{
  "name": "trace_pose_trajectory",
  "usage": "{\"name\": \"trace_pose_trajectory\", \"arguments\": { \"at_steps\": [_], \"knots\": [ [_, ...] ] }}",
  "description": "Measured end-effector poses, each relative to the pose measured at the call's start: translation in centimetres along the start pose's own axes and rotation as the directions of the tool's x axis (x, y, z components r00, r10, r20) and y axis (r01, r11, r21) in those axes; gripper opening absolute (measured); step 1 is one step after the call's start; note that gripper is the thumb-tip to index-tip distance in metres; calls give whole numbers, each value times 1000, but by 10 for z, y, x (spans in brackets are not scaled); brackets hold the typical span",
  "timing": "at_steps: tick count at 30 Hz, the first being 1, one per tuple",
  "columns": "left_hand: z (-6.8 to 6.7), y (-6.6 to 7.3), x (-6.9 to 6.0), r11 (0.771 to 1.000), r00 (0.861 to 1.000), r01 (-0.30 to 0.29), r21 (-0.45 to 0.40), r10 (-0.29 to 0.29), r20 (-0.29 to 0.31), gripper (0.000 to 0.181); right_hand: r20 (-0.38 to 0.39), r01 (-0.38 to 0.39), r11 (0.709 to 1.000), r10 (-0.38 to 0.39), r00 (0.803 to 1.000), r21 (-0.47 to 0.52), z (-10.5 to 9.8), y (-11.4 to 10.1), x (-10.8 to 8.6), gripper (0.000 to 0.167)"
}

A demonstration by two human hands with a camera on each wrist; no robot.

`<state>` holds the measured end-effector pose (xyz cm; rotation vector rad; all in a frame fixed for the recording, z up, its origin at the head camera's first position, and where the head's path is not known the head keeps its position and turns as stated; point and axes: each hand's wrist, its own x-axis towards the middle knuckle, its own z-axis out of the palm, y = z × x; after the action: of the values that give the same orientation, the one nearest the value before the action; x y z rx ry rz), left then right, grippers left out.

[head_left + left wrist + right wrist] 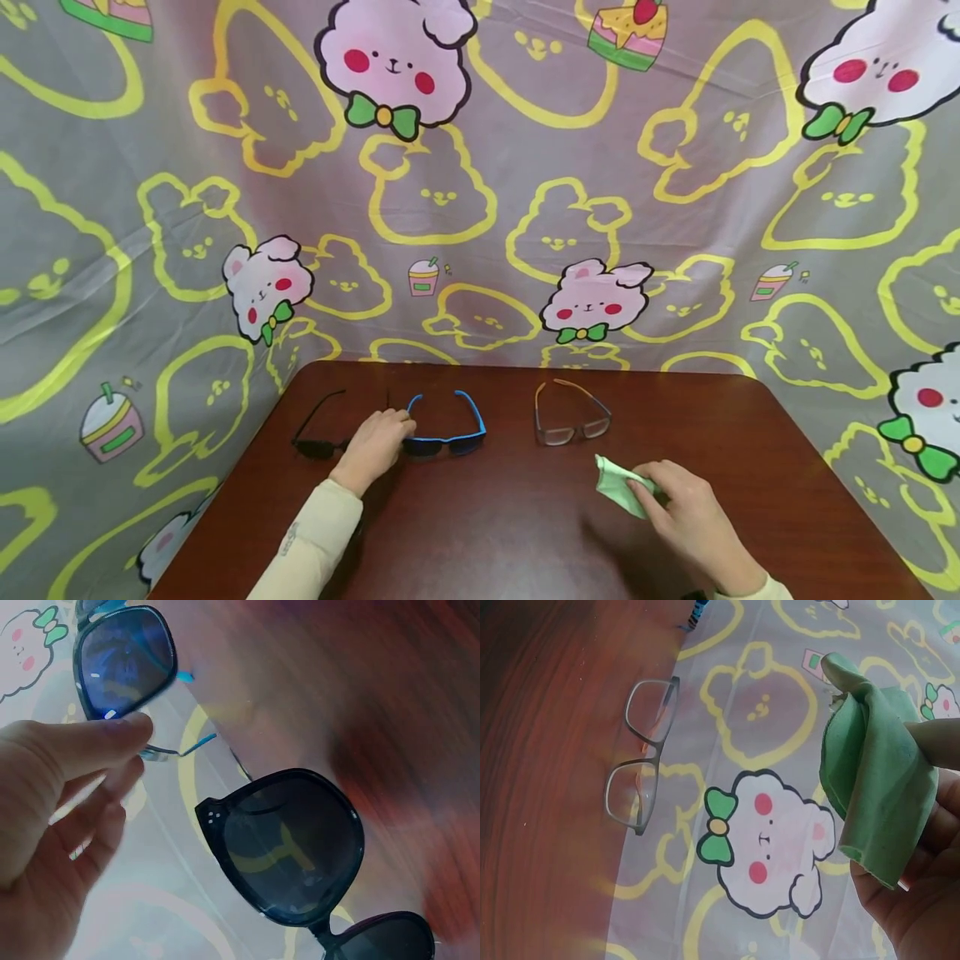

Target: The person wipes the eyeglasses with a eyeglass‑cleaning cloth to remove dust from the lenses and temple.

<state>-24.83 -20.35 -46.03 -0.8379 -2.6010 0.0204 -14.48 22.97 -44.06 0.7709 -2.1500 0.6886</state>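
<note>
My left hand (377, 442) reaches to the left end of the blue-armed sunglasses (465, 445). In the left wrist view its thumb and fingers pinch the sunglasses (127, 664) at the frame's corner by the hinge. Just left of that hand lie black sunglasses (318, 450), partly covered by it; their dark lenses (289, 847) show large in the left wrist view. My right hand (686, 508) holds a folded light green cloth (621, 485) above the table, between thumb and fingers. Clear eyeglasses (576, 434) with orange-tipped arms stand unfolded beyond the cloth.
The dark brown wooden table (495, 525) carries the three pairs of glasses in a row toward its back. A grey curtain (480, 167) with yellow outlines and white cartoon bunnies hangs behind the table and along its sides.
</note>
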Motion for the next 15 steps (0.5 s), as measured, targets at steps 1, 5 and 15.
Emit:
{"name": "trace_pose_trajectory", "arguments": {
  "at_steps": [1,5,15],
  "knots": [
    [0,0,0,1000,1000,-12,-7,12,-11,25,-1,3,1000,-3,1000,0,1,1,0,17],
    [-2,1,0,998,996,-58,-28,56,-70,25,-9,8,1000,-8,1000,7,2,2,-1,14],
    [-17,13,5,978,965,-104,-179,56,-256,22,-5,-17,1000,17,1000,17,3,0,4,16]
  ]
}}
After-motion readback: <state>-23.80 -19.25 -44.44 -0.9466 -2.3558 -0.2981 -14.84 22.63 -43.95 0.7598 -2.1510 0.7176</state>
